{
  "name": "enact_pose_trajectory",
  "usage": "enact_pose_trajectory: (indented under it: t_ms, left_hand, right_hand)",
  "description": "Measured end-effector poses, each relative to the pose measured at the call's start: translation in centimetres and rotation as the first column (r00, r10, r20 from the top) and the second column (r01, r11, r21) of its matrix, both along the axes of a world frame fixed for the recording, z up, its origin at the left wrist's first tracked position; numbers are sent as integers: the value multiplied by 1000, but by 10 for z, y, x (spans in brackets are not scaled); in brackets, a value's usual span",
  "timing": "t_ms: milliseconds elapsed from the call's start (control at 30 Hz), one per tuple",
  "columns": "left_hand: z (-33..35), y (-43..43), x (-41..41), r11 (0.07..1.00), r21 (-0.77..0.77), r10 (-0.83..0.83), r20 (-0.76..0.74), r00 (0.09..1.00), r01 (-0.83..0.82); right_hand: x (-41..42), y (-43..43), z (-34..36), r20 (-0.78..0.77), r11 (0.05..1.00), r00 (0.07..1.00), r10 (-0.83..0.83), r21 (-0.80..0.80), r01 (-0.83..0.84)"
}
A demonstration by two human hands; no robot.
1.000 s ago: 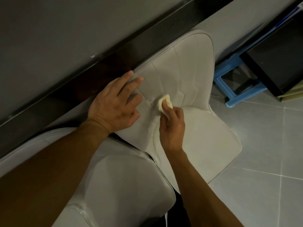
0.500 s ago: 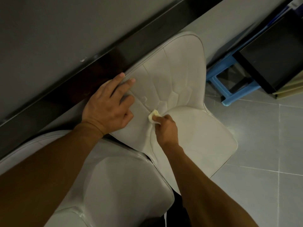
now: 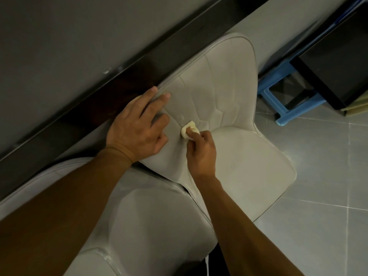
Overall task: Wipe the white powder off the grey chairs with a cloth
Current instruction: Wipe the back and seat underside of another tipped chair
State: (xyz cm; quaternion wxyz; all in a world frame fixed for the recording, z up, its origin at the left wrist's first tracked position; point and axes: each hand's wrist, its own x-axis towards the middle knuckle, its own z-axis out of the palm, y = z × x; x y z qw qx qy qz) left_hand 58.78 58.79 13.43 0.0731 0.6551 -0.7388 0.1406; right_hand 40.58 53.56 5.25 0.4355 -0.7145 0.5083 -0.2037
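While the nearer grey chair [image 3: 149, 226] lies under both forearms, the right hand [image 3: 201, 152] pinches the small pale cloth [image 3: 189, 126] with curled fingers. It presses the cloth on the lower backrest of the farther grey chair [image 3: 229, 80], just above the crease with the seat. Compared with half a second ago, the cloth sits a little higher and more of it shows. Just beside it, the left hand [image 3: 135, 130] rests flat as before, fingers straight and spread, on the backrest's left edge. Beyond stands a blue stool [image 3: 282, 114].
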Motion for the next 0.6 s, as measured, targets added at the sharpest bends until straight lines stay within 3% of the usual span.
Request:
enact_pose_trajectory:
  t_ms: [133,200,333,400,467,533,600]
  left_hand:
    - [0,0,-1,1000,-6,3,2,1000,-3]
    - [0,0,0,1000,1,8,6,1000,-8]
    - [0,0,-1,1000,3,-1,-5,1000,1]
    - [0,0,-1,1000,-7,-1,-8,1000,1]
    - [-1,0,-2,1000,-5,0,-13,1000,0]
    - [0,0,-2,1000,-5,7,-10,1000,-7]
    - [1,-1,-3,1000,2,15,-5,1000,-15]
  right_hand:
    - [9,9,22,200,975,980,-1,-218,46]
    - [22,10,20,184,991,983,15,-132,9]
    - [16,10,-5,-5,997,998,65,40,-65]
    - [2,6,-13,-29,996,999,16,90,-13]
    - [-9,5,-12,47,987,993,-108,126,102]
    - [-8,6,3,127,991,985,-121,-36,126]
    - [2,7,13,201,975,979,-19,-212,63]
